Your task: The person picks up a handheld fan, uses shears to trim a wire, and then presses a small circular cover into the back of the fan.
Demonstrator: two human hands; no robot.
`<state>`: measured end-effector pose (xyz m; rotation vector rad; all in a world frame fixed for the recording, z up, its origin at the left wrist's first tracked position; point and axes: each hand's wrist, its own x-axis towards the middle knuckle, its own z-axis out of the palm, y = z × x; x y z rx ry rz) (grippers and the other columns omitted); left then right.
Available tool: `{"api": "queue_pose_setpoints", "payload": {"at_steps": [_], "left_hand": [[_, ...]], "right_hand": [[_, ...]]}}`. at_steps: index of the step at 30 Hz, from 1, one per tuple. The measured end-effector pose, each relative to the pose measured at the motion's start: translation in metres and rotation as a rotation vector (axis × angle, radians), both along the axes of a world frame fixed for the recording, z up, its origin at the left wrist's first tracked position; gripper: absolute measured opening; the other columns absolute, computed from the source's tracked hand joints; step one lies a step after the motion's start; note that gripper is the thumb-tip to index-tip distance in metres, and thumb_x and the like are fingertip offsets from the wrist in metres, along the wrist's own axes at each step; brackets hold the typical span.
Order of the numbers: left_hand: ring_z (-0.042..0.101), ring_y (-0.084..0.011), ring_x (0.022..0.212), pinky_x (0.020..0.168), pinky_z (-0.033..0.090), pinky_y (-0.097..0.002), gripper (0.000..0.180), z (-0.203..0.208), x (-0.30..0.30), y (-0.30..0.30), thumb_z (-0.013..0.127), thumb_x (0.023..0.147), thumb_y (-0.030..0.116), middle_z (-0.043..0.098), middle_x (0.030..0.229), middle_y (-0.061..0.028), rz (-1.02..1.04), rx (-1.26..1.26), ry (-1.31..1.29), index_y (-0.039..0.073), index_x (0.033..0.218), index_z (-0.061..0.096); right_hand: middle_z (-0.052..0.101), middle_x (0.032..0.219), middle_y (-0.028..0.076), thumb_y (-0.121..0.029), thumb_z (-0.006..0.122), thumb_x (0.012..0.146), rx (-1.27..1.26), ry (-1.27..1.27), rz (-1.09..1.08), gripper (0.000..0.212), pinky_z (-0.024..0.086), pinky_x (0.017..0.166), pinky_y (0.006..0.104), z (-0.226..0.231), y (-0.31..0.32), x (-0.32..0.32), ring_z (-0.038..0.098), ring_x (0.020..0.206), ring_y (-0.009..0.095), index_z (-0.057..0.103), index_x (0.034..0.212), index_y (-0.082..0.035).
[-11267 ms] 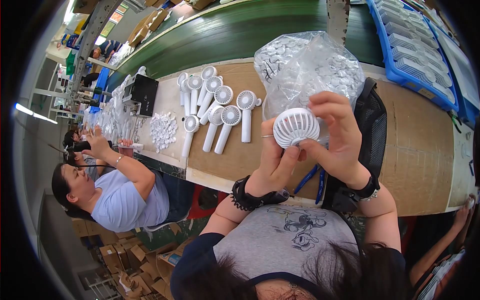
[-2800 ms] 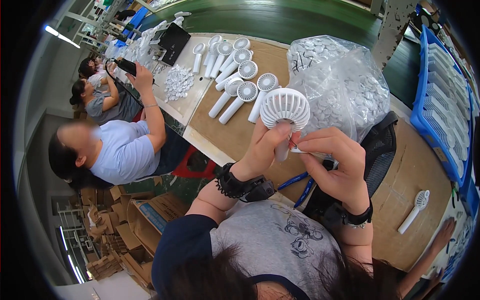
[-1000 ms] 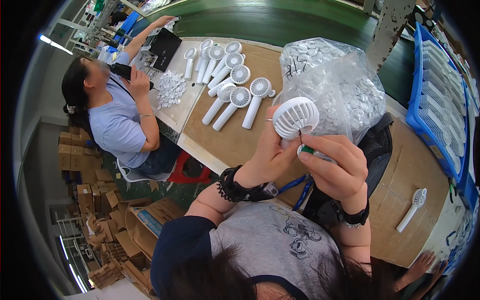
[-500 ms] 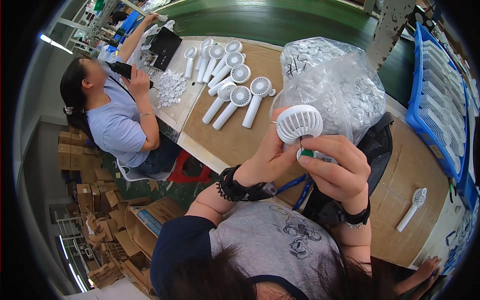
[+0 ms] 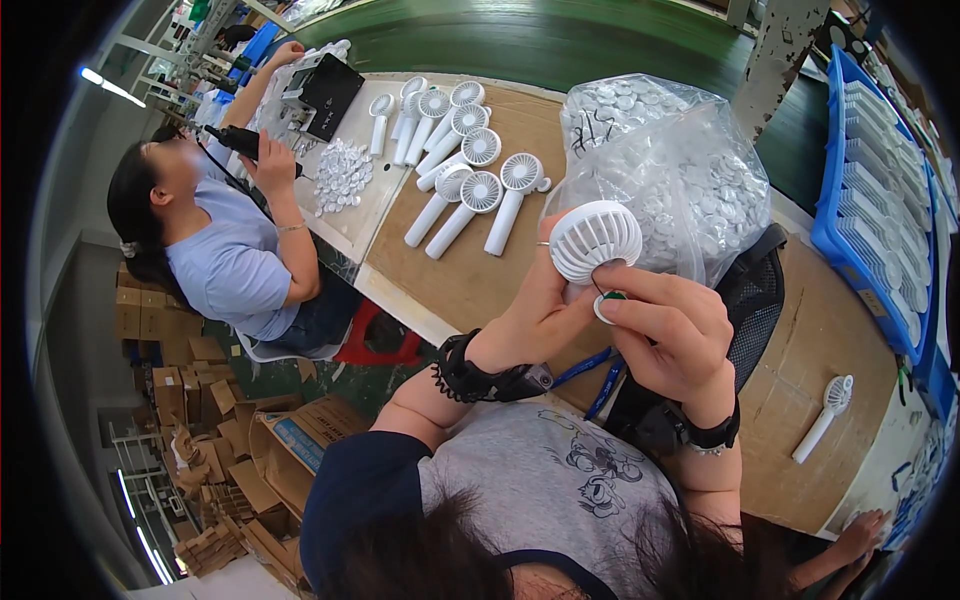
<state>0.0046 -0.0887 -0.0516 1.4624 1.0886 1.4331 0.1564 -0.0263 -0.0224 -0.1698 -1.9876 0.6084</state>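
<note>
A white handheld fan point(image 5: 592, 240) is gripped in my left hand point(image 5: 550, 312), its round slatted head facing up; the fingers mostly hide its handle. Close beside it, my right hand point(image 5: 678, 335) pinches a small white disc point(image 5: 603, 308) with a green part on it, between thumb and fingers. A thin dark wire seems to run from the disc up to the fan head. Beyond my hands lies a large clear plastic bag point(image 5: 690, 190) full of small white round pieces. Several more white handheld fans point(image 5: 480, 192) lie on the table to the left of the bag.
One fan point(image 5: 828, 415) lies on the cardboard-covered table point(image 5: 790, 390) at right, near blue trays point(image 5: 850, 240) of white parts. Leftward, a co-worker point(image 5: 235, 240) holds a black power screwdriver point(image 5: 245, 142) by a pile of white pieces point(image 5: 343, 177). A black mesh bag point(image 5: 757, 310) adjoins my right hand.
My right hand has shifted slightly down, and the disc has tilted so less green shows. The fan head has turned a little. The co-worker at left has leaned back with the screwdriver.
</note>
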Motion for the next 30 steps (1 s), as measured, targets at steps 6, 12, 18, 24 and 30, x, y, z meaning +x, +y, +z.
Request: {"api": "queue_pose_setpoints", "payload": {"at_steps": [6,12,18,24,30], "left_hand": [[0.04,-0.0168,0.111,0.094,0.033,-0.0301,0.054,-0.0007,0.0,-0.0006,0.047,0.081,-0.001,0.035,0.118,-0.0087,-0.004,0.006,-0.009,0.0,0.129,0.023],[0.039,-0.0168,0.112,0.095,0.031,-0.0307,0.056,0.0018,-0.0006,-0.0063,0.05,0.08,0.002,0.034,0.12,-0.0086,-0.04,-0.104,-0.127,0.0,0.129,0.023],[0.037,-0.0175,0.114,0.096,0.03,-0.0318,0.058,0.0003,-0.003,-0.0067,0.051,0.079,0.005,0.033,0.122,-0.0088,-0.079,-0.079,-0.088,0.0,0.13,0.023],[0.035,-0.0181,0.115,0.096,0.029,-0.0319,0.061,-0.0004,-0.0022,-0.006,0.052,0.078,0.007,0.031,0.123,-0.0088,-0.138,-0.07,-0.203,-0.001,0.131,0.022],[0.036,-0.0181,0.114,0.096,0.029,-0.0319,0.064,-0.0027,0.0002,-0.0065,0.052,0.077,0.009,0.032,0.123,-0.0091,-0.136,-0.01,-0.185,-0.001,0.132,0.02]], "right_hand": [[0.065,0.088,0.015,0.007,0.062,0.062,-0.092,0.075,0.05,0.026,0.049,0.054,0.0262,-0.0067,0.0044,-0.0043,0.062,0.063,0.02,0.058,0.085,-0.004],[0.065,0.088,0.014,0.007,0.06,0.062,-0.069,0.027,0.059,0.027,0.048,0.052,0.0261,-0.006,0.0046,-0.0012,0.062,0.062,0.02,0.058,0.086,-0.004],[0.064,0.089,0.015,0.008,0.06,0.061,-0.029,0.018,0.068,0.028,0.048,0.053,0.0261,-0.0036,0.0045,0.0,0.061,0.062,0.021,0.058,0.086,-0.004],[0.061,0.091,0.014,0.009,0.063,0.058,0.0,0.104,0.027,0.03,0.048,0.056,0.0267,-0.005,-0.0023,0.0,0.061,0.066,0.021,0.062,0.085,-0.004],[0.057,0.089,0.011,0.009,0.066,0.057,-0.006,0.089,-0.01,0.03,0.047,0.06,0.0251,-0.0043,-0.0026,0.0044,0.059,0.071,0.019,0.066,0.084,-0.005]]}}
